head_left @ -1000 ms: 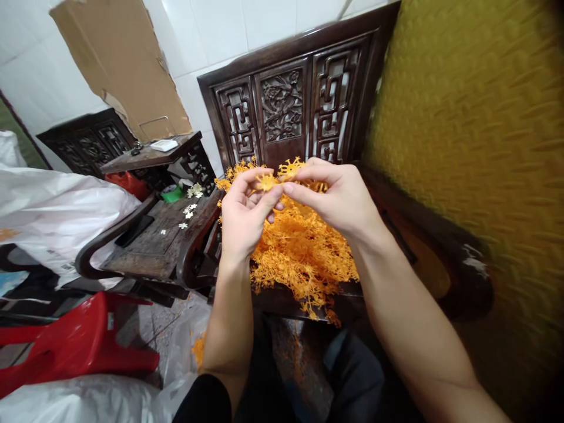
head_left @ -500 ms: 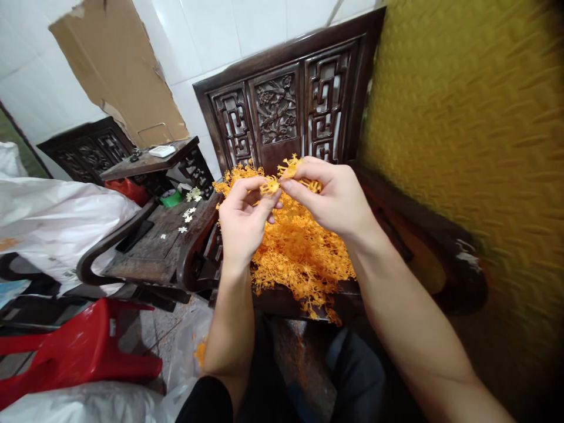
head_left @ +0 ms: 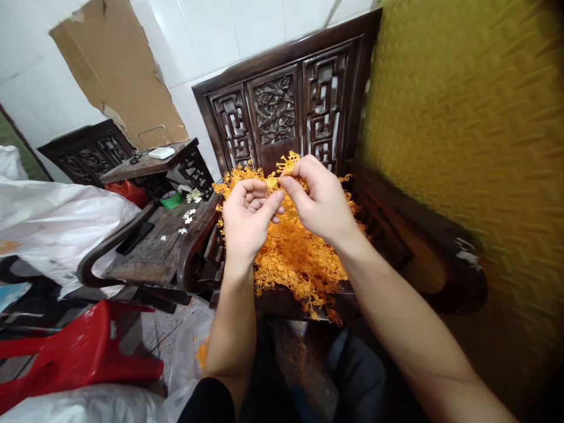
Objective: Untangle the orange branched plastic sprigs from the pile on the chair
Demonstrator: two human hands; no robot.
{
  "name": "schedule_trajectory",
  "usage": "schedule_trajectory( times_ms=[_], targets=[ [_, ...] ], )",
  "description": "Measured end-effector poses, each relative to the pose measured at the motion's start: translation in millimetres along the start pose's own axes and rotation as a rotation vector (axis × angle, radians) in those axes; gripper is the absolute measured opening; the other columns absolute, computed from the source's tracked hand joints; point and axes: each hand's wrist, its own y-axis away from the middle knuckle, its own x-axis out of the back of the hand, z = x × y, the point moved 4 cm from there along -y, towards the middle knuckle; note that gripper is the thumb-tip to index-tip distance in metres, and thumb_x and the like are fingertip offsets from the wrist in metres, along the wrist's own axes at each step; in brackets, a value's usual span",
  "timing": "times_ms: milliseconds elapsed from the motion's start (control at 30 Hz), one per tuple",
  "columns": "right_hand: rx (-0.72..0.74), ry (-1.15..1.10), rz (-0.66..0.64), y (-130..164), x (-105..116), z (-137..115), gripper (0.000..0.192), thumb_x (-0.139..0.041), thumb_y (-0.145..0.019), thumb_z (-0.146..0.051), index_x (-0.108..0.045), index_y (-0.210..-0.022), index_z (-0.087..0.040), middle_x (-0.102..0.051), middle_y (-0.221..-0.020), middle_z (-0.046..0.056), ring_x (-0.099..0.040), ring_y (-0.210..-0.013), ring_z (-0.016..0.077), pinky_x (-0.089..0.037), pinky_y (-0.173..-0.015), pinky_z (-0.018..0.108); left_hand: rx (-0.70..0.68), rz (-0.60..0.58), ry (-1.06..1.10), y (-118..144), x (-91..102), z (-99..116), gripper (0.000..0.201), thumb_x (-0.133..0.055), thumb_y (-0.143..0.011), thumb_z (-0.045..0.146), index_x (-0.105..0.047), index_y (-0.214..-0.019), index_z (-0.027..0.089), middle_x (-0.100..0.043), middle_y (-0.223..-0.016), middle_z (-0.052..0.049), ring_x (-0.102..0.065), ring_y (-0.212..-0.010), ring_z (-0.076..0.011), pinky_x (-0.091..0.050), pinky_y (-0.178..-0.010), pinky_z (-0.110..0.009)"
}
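Note:
Between my two hands is a small orange-yellow plastic flower piece (head_left: 272,184), branched with tiny star-shaped tips. My left hand (head_left: 249,217) pinches one part of it between thumb and forefinger. My right hand (head_left: 319,197) pinches an orange plastic flower sprig (head_left: 288,161), whose tips stick up above the fingers. The fingertips of both hands are almost touching. Below and behind them, a large heap of orange plastic flower pieces (head_left: 299,258) covers the seat of a dark carved wooden chair (head_left: 275,111). The exact joint between the pieces is hidden by my fingers.
At left, a second dark wooden chair (head_left: 150,258) holds loose white flower pieces (head_left: 188,216) and a roll of green tape (head_left: 171,200). A red plastic stool (head_left: 88,352) and white bags (head_left: 57,217) stand nearby. A yellow textured panel (head_left: 462,147) rises at right.
My right hand has shifted slightly left and turned, and the orange cluster that showed beneath its fingers is out of sight. The left hand has moved slightly right.

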Motion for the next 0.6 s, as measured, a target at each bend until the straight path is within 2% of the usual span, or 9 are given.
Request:
schedule_trajectory(
  times_ms=[133,200,267,333,400,500,600],
  targets=[
    [-0.050,0.053,0.116,1.6,-5.6,15.9,0.014,-0.059,-0.096,-0.020,-0.055,-0.083,-0.021,-0.058,-0.092,0.006,-0.056,-0.086,0.0197,-0.045,-0.080,0.036,0.085,0.002,-0.013,5.7,1.3,5.8,0.054,-0.098,-0.068,0.033,-0.057,-0.100,0.019,-0.069,-0.068,0.005,-0.069,-0.051,-0.0117,-0.059,-0.050,-0.022],
    [-0.130,0.084,0.236,-1.5,3.8,34.9,0.010,-0.059,-0.096,-0.020,-0.059,-0.086,-0.020,-0.060,-0.094,0.007,-0.058,-0.088,0.0213,-0.046,-0.083,0.039,0.134,-0.050,0.001,9.0,2.7,7.3,0.057,-0.098,-0.066,0.031,-0.058,-0.104,0.019,-0.069,-0.066,0.005,-0.067,-0.049,-0.0115,-0.057,-0.048,-0.022],
    [-0.244,0.087,0.368,-4.7,18.8,52.9,0.012,-0.060,-0.096,-0.023,-0.059,-0.085,-0.020,-0.059,-0.085,0.005,-0.056,-0.080,0.0203,-0.045,-0.081,0.040,0.145,-0.107,0.018,10.2,4.8,7.2,0.052,-0.095,-0.070,0.029,-0.062,-0.109,0.018,-0.070,-0.069,0.004,-0.066,-0.052,-0.0112,-0.057,-0.051,-0.023],
    [-0.259,0.055,0.286,-9.4,24.7,57.3,0.016,-0.063,-0.097,-0.029,-0.060,-0.084,-0.021,-0.058,-0.080,0.003,-0.054,-0.076,0.0192,-0.044,-0.077,0.039,0.125,-0.132,0.032,7.5,7.7,4.7,0.034,-0.087,-0.079,0.025,-0.069,-0.107,0.019,-0.070,-0.076,0.001,-0.067,-0.062,-0.0111,-0.058,-0.056,-0.024],
    [-0.203,0.010,0.105,-11.1,21.3,46.4,0.018,-0.065,-0.096,-0.032,-0.061,-0.083,-0.020,-0.061,-0.084,0.004,-0.055,-0.079,0.0189,-0.044,-0.077,0.037,0.148,-0.118,0.082,1.6,10.7,-2.0,0.012,-0.074,-0.084,0.017,-0.072,-0.096,0.018,-0.069,-0.081,-0.002,-0.064,-0.067,-0.0102,-0.052,-0.055,-0.021],
    [-0.130,0.002,-0.082,-6.3,9.3,19.7,0.020,-0.064,-0.095,-0.031,-0.058,-0.079,-0.020,-0.057,-0.083,0.003,-0.053,-0.080,0.0178,-0.041,-0.077,0.036,0.277,-0.046,0.219,-7.0,14.0,-13.9,0.013,-0.059,-0.082,0.009,-0.068,-0.087,0.017,-0.061,-0.077,-0.002,-0.051,-0.060,-0.0075,-0.034,-0.047,-0.018],
    [-0.109,0.014,-0.121,-2.2,0.0,4.0,0.021,-0.063,-0.095,-0.031,-0.056,-0.078,-0.020,-0.054,-0.082,0.003,-0.051,-0.078,0.0167,-0.038,-0.074,0.035,0.337,-0.049,0.242,-9.6,13.3,-17.5,0.012,-0.057,-0.092,0.026,-0.064,-0.088,0.018,-0.047,-0.071,0.001,-0.037,-0.053,-0.0079,-0.023,-0.045,-0.022]
  ],
)
